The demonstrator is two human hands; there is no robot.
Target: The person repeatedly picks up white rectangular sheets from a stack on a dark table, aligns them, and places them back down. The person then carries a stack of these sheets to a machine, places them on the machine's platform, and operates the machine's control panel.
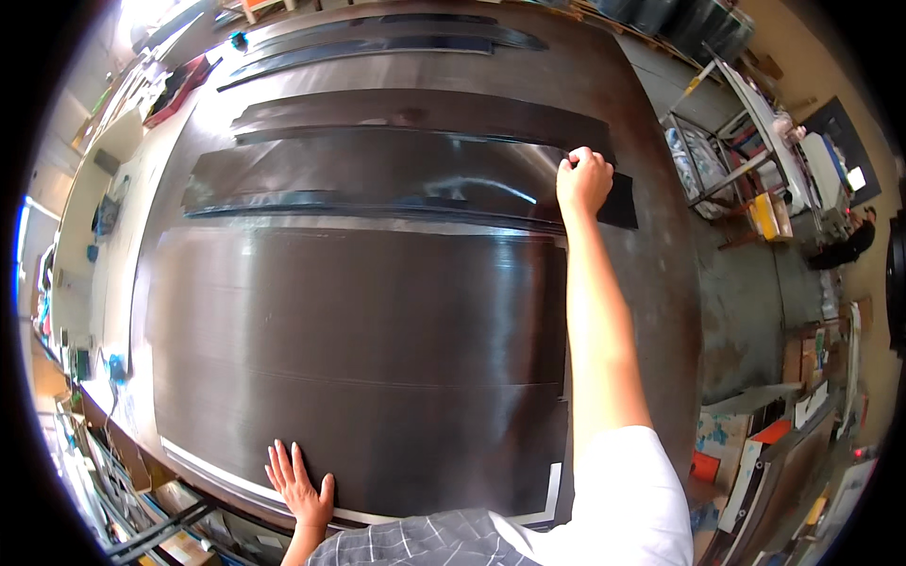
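My right hand (585,181) reaches far across the table with its fingers pinched on the right end of a glossy black strip (377,170), whose corner looks slightly raised. The strip lies on a stack of similar dark strips. Close to me, my left hand (302,486) rests flat with fingers spread on the near edge of a large dark sheet (359,311). Light-coloured strips (540,514) form a corner along this sheet's near edge and right side. A dark piece (619,203) sticks out beyond the strip's right end, just past my right hand.
The work surface is a large dark table (651,311). More black strips (377,45) lie at its far side. A red tray (184,90) stands at the far left. To the right are a metal rack (722,141), a person (845,245) and leaning boards (783,462).
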